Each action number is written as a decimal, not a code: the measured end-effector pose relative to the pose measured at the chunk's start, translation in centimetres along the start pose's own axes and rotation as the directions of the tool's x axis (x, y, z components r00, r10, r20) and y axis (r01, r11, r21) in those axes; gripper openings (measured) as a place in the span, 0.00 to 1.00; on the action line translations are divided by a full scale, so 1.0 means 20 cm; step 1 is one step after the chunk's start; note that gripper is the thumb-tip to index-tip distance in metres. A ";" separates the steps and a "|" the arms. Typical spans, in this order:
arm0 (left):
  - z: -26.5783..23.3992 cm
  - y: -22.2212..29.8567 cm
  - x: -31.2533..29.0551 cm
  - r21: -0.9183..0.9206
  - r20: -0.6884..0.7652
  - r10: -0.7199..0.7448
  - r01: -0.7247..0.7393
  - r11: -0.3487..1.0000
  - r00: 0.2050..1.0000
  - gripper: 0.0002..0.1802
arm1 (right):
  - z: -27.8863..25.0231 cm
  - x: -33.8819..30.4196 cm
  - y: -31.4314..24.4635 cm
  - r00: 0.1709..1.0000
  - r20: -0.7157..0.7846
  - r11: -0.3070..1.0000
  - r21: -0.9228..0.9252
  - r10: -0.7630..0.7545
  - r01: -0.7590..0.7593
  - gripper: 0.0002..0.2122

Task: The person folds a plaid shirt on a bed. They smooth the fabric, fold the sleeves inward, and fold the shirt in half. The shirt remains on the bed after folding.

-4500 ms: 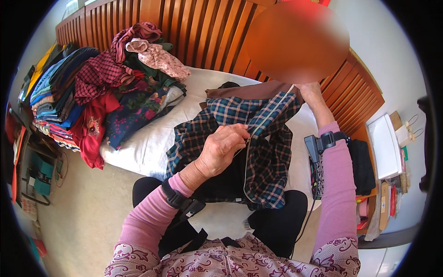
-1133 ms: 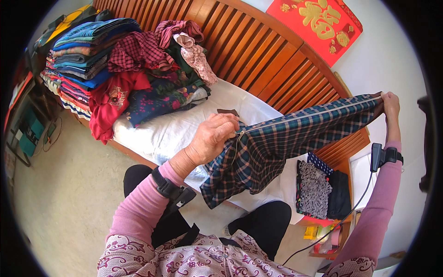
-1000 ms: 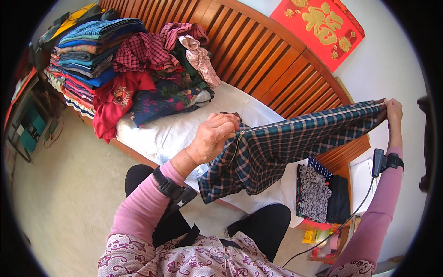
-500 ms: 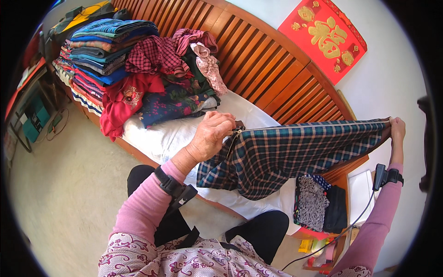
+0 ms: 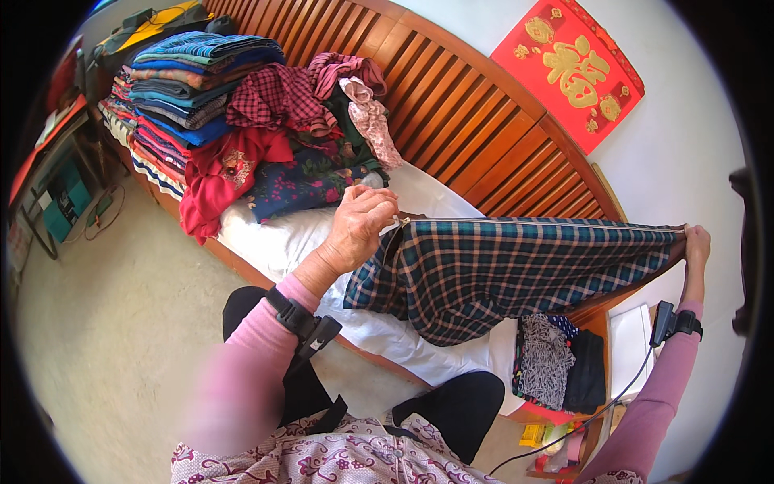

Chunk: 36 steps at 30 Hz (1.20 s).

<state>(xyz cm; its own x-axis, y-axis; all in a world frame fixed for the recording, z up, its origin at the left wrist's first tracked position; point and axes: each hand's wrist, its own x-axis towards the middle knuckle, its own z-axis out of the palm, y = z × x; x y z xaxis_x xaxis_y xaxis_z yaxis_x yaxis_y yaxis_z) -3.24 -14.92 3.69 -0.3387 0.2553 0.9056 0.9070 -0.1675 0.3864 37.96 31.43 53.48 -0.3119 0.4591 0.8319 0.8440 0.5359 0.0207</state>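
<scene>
A dark green, blue and beige plaid zippered garment (image 5: 476, 270) with brown lining hangs stretched between my hands, above the bed's white sheet (image 5: 387, 343). My left hand (image 5: 363, 226), fingers closed in a pinch, grips one end of it by the zipper (image 5: 405, 220). Out at the far right, my right hand (image 5: 697, 242) is closed on the opposite end, near the wall. The zipper runs along the taut upper edge, while the plaid cloth droops in folds below.
Beyond my left hand lie a folded clothes stack (image 5: 193, 89) and a loose clothes heap (image 5: 298, 177). A slatted wooden headboard (image 5: 451, 97) runs behind the bed. Folded dark and grey fabrics (image 5: 556, 363) rest at lower right, near a black cable (image 5: 597, 411).
My left hand has moved a little to the left, pulling its end of the plaid garment along. The zippered edge now lies straighter and more level; my right hand keeps its hold.
</scene>
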 end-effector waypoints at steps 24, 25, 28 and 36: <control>-0.05 -0.11 -0.02 0.013 0.047 -0.059 0.058 0.998 0.997 0.08 | 0.04 0.00 0.16 0.999 -0.036 0.997 -0.079 0.011 -0.014 0.17; -0.06 -0.11 -0.02 0.005 0.067 -0.069 0.069 0.998 0.995 0.08 | 0.04 0.00 0.16 0.999 -0.037 0.997 -0.075 0.011 -0.014 0.17; -0.06 -0.11 -0.02 -0.014 0.094 -0.100 0.102 0.995 0.991 0.07 | 0.05 -0.01 0.16 0.999 -0.037 0.997 -0.071 0.005 -0.007 0.17; -0.01 -0.11 -0.05 -0.296 0.243 -0.338 0.401 0.867 0.909 0.02 | 0.14 -0.04 0.19 1.000 0.004 0.999 -0.044 -0.003 0.003 0.15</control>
<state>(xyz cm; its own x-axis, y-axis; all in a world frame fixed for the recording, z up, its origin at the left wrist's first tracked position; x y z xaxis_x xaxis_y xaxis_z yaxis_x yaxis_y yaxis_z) -4.88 -15.00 1.89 -0.5534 0.5203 0.6504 0.5760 -0.3249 0.7501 40.14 35.03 51.47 -0.3161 0.4604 0.8295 0.8614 0.5058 0.0475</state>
